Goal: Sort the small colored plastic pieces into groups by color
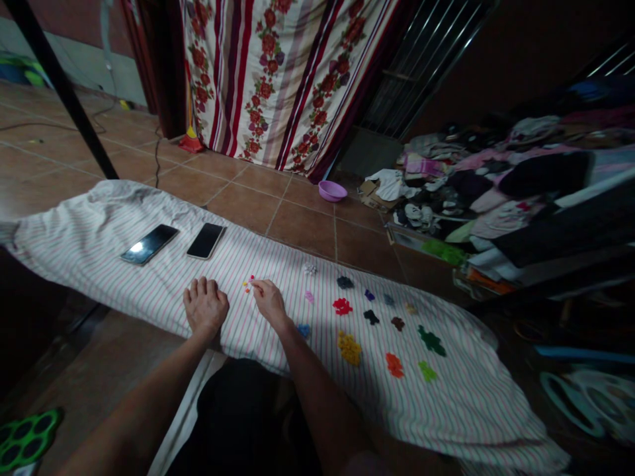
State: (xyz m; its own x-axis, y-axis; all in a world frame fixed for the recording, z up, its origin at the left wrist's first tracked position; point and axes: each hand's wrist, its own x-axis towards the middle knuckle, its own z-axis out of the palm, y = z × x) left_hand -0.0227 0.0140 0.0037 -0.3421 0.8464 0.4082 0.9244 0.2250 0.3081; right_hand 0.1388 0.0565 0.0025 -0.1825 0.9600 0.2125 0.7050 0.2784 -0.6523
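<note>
My right hand (270, 302) is closed in a pinch over the striped cloth, its fingertips at a small group of mixed pink, orange and yellow bead-like pieces (247, 285). What the fingertips hold is too small to make out. Palm down, my left hand (205, 308) rests on the cloth left of that group, fingers slightly bent and nothing visible in them. Right of my hands lie small piles sorted by colour, among them yellow pieces (350, 348), red pieces (342, 306), orange pieces (395, 365) and dark green pieces (431, 340). A blue pile (303, 330) is partly behind my right forearm.
Two phones, one with a glare (150, 244) and one dark (206, 240), lie on the striped cloth (466, 396) at the left. Beyond its edge, a purple basin (332, 191) stands on the tiled floor. Heaped clothes (461, 172) fill the right side. A flowered curtain (278, 79) hangs behind.
</note>
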